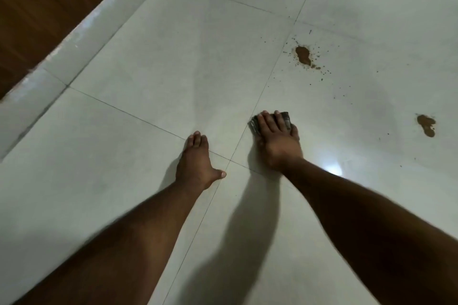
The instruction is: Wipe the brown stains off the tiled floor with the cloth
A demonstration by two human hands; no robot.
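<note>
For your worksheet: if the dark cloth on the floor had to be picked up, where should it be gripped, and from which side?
Probably the far edge of the cloth, approached from above. The cloth lies flat on the floor under the right hand, whose straight fingers press on it; only the far edge and left corner stick out. Being flat, it needs pinching up at a free edge.
</note>
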